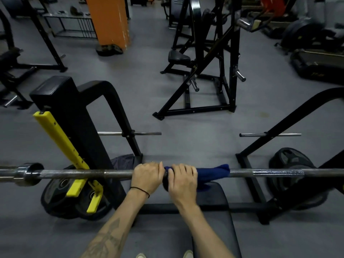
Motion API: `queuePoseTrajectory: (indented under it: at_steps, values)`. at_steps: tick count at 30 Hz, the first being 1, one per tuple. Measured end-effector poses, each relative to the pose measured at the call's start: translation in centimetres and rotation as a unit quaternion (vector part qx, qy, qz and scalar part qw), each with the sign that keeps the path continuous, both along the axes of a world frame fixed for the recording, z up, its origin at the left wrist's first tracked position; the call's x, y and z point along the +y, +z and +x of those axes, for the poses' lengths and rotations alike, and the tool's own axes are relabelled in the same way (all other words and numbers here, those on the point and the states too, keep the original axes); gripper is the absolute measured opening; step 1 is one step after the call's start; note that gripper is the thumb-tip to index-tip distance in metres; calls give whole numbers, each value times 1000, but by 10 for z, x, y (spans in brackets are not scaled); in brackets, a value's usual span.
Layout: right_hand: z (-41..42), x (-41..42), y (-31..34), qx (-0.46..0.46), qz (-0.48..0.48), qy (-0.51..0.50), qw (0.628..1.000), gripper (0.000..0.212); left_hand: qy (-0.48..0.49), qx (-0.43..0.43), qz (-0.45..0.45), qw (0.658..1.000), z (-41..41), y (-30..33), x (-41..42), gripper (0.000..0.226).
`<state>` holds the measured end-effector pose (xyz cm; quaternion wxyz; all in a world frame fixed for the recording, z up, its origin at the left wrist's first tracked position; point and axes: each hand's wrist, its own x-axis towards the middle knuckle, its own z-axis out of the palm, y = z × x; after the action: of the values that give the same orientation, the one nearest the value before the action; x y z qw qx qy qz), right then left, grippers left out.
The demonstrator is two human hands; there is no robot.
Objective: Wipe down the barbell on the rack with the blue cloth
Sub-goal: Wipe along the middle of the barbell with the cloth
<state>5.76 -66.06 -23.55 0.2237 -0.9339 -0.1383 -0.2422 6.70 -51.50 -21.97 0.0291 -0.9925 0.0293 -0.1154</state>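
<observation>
Both hands, left (147,175) and right (183,181), grip cloth (212,174) around barbell (83,174).

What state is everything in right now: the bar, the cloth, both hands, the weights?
barbell: resting across the rack, no plates visible on it.
blue cloth: draped over the bar's middle.
left hand: gripping the bare bar.
right hand: gripping the cloth on the bar.
weight plates: off the bar, on the floor by the rack.
bench: beneath the bar, unoccupied.
</observation>
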Motion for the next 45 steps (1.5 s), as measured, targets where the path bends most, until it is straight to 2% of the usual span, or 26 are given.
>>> queuePoseTrajectory:
  at_steps: [2, 6, 8, 11, 12, 15, 17, 19, 22, 24, 26, 28, 30, 33, 35, 37, 41, 43, 45]
  values:
    - [11, -40, 0, -17, -58, 46, 997, 30, -24, 17, 20, 999, -1, -1, 7, 47]
    - [30, -140, 3, -49, -87, -28, 995, 35, -5, 5, -11, 1000, -1, -1, 7, 50]
    - [29, -154, 4, -35, -61, -90, 993, 35, 15, -23, -51, 998, -1, 2, 0, 51]
    - [27, -97, 2, -11, 50, -229, 972, 33, 41, -54, -72, 995, -1, 7, -6, 52]
    - [23, -67, 1, -10, 65, -223, 973, 31, 46, -58, -75, 994, 0, 8, -8, 52]
    - [-3, 0, -1, 7, 40, -93, 995, 30, 40, -26, -51, 998, 1, 7, -7, 51]
    - [-1, -8, 2, 7, -8, -11, 1000, 35, 5, 1, 5, 1000, 1, 2, -1, 49]
    - [13, -50, 4, -16, -67, 43, 997, 40, -21, 13, 26, 999, 2, -3, 4, 54]
    - [33, -141, 6, -59, -94, -7, 994, 43, -15, -16, 6, 1000, 2, -5, 6, 56]
    - [34, -185, 7, -45, -98, -60, 992, 46, 12, -38, -19, 999, 1, -3, 1, 54]
    - [33, -181, 6, -18, -66, -146, 987, 41, 36, -63, -36, 997, 2, 2, -6, 54]
    - [31, -133, 2, -9, -3, -217, 976, 32, 57, -70, -63, 994, 0, 8, -13, 54]
    - [19, -61, 4, -17, 35, -162, 986, 29, 71, -68, -69, 993, -1, 8, -16, 54]
    - [0, 0, 11, 33, -2, -72, 997, 32, 39, -27, -35, 998, -1, 3, -13, 56]
    - [8, -19, 11, 19, -55, -7, 998, 31, 26, -43, -42, 998, -2, 2, -8, 55]
    - [15, -73, 4, -13, -85, 22, 996, 29, 16, -71, -70, 995, -3, 3, -4, 51]
    - [32, -186, 7, -45, -90, -50, 994, 41, 5, -105, -51, 993, -5, 2, -5, 52]
    - [34, -184, 8, -35, -47, -133, 989, 36, 1, -132, -59, 990, -5, 4, -7, 48]
    - [27, -137, 2, -22, 19, -198, 980, 30, -19, -150, -71, 986, -5, 7, -16, 40]
